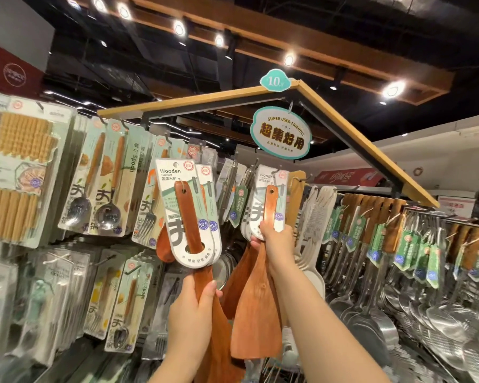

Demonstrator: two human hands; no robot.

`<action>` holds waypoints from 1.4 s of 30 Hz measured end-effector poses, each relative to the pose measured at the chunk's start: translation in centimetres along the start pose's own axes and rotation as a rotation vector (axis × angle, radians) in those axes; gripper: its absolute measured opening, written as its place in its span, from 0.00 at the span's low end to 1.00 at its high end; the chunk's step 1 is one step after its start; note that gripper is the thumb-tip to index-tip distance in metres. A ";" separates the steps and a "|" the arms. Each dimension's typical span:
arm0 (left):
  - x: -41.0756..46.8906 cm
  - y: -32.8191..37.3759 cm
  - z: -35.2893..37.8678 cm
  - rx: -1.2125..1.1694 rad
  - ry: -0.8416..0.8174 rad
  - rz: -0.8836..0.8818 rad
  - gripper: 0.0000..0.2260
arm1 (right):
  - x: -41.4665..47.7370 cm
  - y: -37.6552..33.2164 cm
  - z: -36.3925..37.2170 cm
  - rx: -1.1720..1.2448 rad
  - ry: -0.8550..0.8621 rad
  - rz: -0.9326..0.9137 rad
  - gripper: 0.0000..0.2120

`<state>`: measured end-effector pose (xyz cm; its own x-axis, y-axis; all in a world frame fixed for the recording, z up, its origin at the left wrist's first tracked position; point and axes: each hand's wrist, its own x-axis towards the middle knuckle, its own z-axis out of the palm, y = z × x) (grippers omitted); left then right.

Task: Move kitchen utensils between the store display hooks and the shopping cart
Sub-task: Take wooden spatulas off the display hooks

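Observation:
My left hand (190,313) grips the handles of two wooden turners (190,214) on white and green cards and holds them up in front of the display, off any hook. My right hand (274,239) pinches the lower edge of another carded wooden turner (270,205), whose card top sits at a display hook (277,170). Its broad wooden blade (256,313) hangs below my right wrist. More turners hang behind it. The shopping cart shows only as wire bars (274,371) at the bottom edge.
Carded spoons (105,186) and forks hang on hooks to the left, chopstick packs (17,172) at far left. Steel ladles and skimmers (415,308) fill the rack on the right. A wooden frame (343,125) with an oval sign (281,134) runs overhead.

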<state>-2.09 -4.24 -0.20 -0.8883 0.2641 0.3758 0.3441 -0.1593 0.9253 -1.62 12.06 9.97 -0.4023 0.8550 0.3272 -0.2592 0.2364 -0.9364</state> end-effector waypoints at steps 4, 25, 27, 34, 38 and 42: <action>1.2 -0.6 -1.2 0.061 0.034 -0.012 0.07 | 1.4 0.8 1.2 -0.195 0.023 0.063 0.21; -2.6 2.6 2.2 0.168 -0.127 0.115 0.05 | -10.0 -3.8 -0.1 -0.323 -0.206 -0.253 0.50; -3.1 2.6 2.4 0.182 -0.124 0.107 0.10 | -10.6 -3.3 -0.5 -0.398 -0.219 -0.249 0.54; -4.0 3.2 2.0 0.153 -0.133 0.071 0.13 | -10.8 -2.2 -1.7 -0.398 -0.167 -0.230 0.40; -4.1 3.4 1.7 0.085 -0.081 0.053 0.16 | -10.3 -2.3 -2.0 -0.339 -0.107 -0.239 0.35; -3.7 3.0 1.1 0.073 -0.051 0.071 0.07 | -8.9 -2.3 -2.3 -0.286 -0.024 -0.232 0.33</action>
<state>2.55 -4.69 1.21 -0.8448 0.3029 0.4411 0.4287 -0.1102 0.8967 4.54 4.94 8.92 -0.3831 0.7534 0.5344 -0.0910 0.5450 -0.8335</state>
